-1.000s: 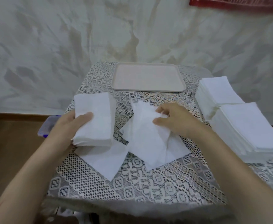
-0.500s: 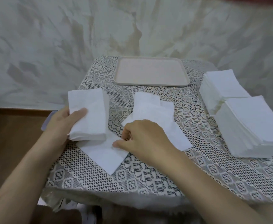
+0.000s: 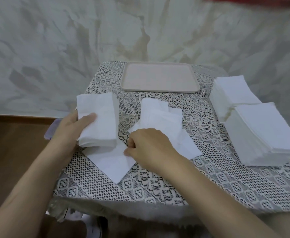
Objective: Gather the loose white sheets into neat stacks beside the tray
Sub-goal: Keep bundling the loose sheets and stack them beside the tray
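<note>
Now the lace-covered table (image 3: 158, 186) carries everything. Two big stacks (image 3: 267, 133) stand at its right edge, touching each other, to the right of the tray (image 3: 159, 91), which lies at the far side. A smaller stack (image 3: 101, 121) lies at the left, its long axis pointing away from the person. The left hand (image 3: 68, 133) grips its near left edge, thumb on top. Loose sheets (image 3: 159, 115) lie in disorder in the middle, between the stack and the big stacks. One sheet (image 3: 113, 162) lies turned like a diamond, its far corner under the stack. The right hand (image 3: 151, 146) is at the right corner of this sheet, fingers curled, and seems to pinch it. The stack is just to the left of this hand, so the sheet probably must go left and be turned to match the long axis.
</note>
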{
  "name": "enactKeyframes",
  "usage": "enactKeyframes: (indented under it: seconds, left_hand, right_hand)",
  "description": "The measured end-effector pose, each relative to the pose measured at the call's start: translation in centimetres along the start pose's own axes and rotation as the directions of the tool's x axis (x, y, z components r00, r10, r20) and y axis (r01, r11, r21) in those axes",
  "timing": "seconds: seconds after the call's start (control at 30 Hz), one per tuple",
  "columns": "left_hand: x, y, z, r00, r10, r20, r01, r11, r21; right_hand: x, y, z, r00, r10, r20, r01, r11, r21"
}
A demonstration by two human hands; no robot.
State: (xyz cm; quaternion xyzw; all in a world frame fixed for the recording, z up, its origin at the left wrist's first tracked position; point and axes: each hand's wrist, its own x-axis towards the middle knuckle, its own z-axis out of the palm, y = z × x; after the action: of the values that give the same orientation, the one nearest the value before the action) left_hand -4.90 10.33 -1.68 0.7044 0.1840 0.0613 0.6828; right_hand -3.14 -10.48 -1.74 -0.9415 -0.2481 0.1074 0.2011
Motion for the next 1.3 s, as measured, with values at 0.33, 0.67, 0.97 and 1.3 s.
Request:
enactKeyframes:
  seconds: [0.33,0.67,0.97,1.3]
  left_hand:
    - [-0.1,0.6,0.3,0.998,-0.002,0.059,0.009,0.993,-0.115]
    - [-1.1,0.1,4.7,0.989,-0.024,0.145,0.035,0.996,-0.076]
    - [-1.6,-0.2,4.7,0.986,-0.024,0.165,0.033,0.998,-0.052]
    - [-1.9,-0.1,4.3,0.976,-0.013,0.217,0.023,0.999,-0.044]
  right_hand:
    - [-2.6,4.6,-5.1,0.988,0.137,-0.077,-0.097,0.916,0.390]
    - [-5.0,10.9,-5.2,0.957,0.284,0.057,-0.273,0.821,0.501]
    - [-3.5,12.0,-4.6,0.932,0.329,-0.150,-0.207,0.826,0.524]
    - [-3.5,10.6,-2.8,0.930,0.343,-0.132,-0.238,0.835,0.496]
